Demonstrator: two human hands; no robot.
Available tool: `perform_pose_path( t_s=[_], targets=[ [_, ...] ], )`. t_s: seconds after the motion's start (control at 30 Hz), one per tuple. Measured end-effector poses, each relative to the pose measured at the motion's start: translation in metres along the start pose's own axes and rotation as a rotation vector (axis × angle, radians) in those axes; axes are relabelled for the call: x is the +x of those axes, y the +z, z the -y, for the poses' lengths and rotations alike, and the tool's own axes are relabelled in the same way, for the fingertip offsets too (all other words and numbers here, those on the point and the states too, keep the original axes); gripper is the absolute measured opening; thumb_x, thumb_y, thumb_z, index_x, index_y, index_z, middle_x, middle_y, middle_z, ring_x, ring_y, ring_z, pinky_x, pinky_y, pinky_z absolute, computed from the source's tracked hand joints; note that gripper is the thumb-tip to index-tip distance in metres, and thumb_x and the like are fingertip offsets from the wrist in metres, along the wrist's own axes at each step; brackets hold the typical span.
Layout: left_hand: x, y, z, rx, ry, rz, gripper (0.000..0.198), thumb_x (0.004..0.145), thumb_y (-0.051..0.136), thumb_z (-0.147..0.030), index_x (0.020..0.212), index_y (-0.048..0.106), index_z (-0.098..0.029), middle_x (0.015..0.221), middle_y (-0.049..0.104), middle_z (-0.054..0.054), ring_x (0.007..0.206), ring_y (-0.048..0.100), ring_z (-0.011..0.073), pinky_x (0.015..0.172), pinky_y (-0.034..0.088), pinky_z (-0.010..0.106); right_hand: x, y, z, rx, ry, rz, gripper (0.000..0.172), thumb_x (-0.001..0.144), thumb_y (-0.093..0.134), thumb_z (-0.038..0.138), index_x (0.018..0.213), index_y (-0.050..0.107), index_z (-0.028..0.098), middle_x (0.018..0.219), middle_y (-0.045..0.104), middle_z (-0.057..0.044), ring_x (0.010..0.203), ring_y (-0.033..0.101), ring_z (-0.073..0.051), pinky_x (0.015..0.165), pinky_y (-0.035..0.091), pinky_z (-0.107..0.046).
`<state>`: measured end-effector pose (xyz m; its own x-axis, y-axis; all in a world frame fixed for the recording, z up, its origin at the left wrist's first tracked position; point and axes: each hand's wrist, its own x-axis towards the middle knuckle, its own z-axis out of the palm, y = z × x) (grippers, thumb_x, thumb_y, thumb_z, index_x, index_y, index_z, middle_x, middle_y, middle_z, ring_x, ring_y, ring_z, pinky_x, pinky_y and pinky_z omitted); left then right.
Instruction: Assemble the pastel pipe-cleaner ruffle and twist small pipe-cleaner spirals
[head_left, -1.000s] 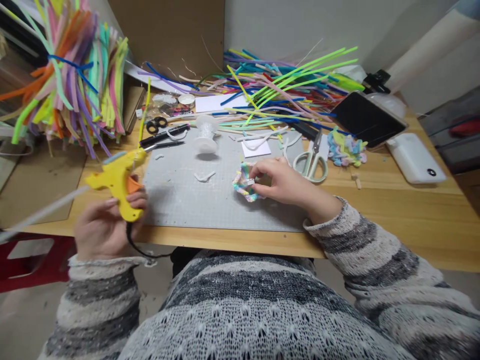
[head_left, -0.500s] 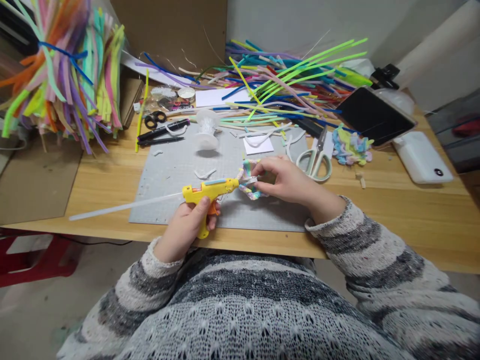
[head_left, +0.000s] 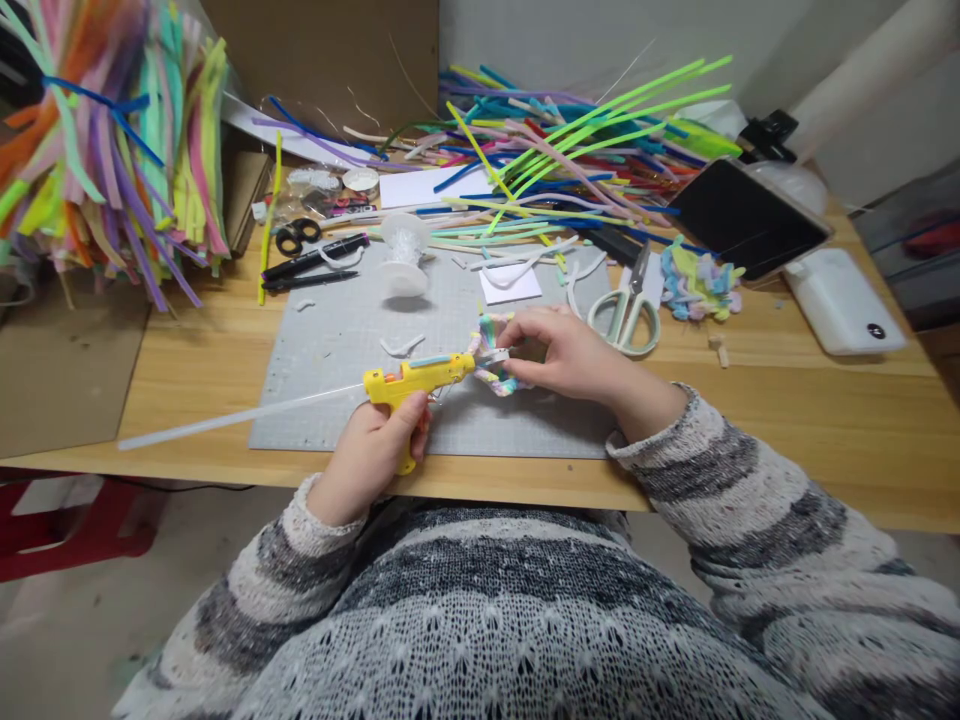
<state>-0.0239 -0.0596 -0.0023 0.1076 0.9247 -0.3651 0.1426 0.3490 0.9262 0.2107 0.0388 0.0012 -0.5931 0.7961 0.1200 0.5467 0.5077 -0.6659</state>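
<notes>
My left hand (head_left: 381,437) is wrapped round the grip of a yellow hot glue gun (head_left: 424,380). A long translucent glue stick (head_left: 240,416) sticks out of its back end. The gun's nozzle meets a pastel striped pipe-cleaner piece (head_left: 496,383) above the grey cutting mat (head_left: 337,420). Between thumb and fingertips, my right hand (head_left: 574,357) pinches a small whitish piece (head_left: 491,359) right at the nozzle, inside the pastel piece. The fingers hide part of both pieces.
White-handled scissors (head_left: 628,315) and a pastel pipe-cleaner bunch (head_left: 697,280) lie to the right. A spool (head_left: 405,255), black markers (head_left: 315,262) and small black scissors (head_left: 298,236) sit left. Loose pipe cleaners (head_left: 570,150) heap at the back, beside a phone (head_left: 746,220) and a white power bank (head_left: 847,305).
The camera view has shifted slightly. The whitish piece in my right fingers has tilted a little at the nozzle. Both hands keep their holds.
</notes>
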Motion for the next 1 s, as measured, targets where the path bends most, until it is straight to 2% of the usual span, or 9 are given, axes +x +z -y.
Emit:
perform_pose_path(
  t_s=[0.33,0.57,1.0],
  targets=[
    [0.0028,0.0006,0.0038,-0.067,0.023,0.026,0.037,0.090,0.052,-0.048,0.066,0.051,-0.020,0.049,0.047,-0.004,0.043,0.046,0.0086,0.047,0.041,0.023,0.0000,0.0001,-0.0016,0.064,0.003,0.005,0.010,0.081,0.066,0.030,0.084,0.061,0.022,0.088,0.069,-0.003,0.087,0.061,-0.019,0.087,0.039,-0.040],
    [0.0036,-0.0001,0.0056,-0.053,0.021,0.025,0.040,0.089,0.052,-0.051,0.064,0.048,-0.020,0.047,0.046,-0.004,0.043,0.046,0.0093,0.045,0.040,0.023,-0.0001,0.0001,-0.0015,0.009,0.005,-0.007,0.010,0.080,0.067,0.028,0.084,0.061,0.021,0.090,0.069,-0.003,0.089,0.061,-0.020,0.092,0.036,-0.043],
    [0.0006,-0.0081,0.0042,0.237,0.001,-0.019,0.049,0.091,0.043,-0.055,0.057,0.046,-0.020,0.043,0.046,-0.003,0.043,0.045,0.0099,0.049,0.039,0.025,0.0002,0.0006,-0.0026,0.036,-0.015,-0.007,0.011,0.080,0.067,0.030,0.085,0.062,0.021,0.089,0.070,-0.003,0.088,0.062,-0.021,0.091,0.037,-0.043]
  ],
)
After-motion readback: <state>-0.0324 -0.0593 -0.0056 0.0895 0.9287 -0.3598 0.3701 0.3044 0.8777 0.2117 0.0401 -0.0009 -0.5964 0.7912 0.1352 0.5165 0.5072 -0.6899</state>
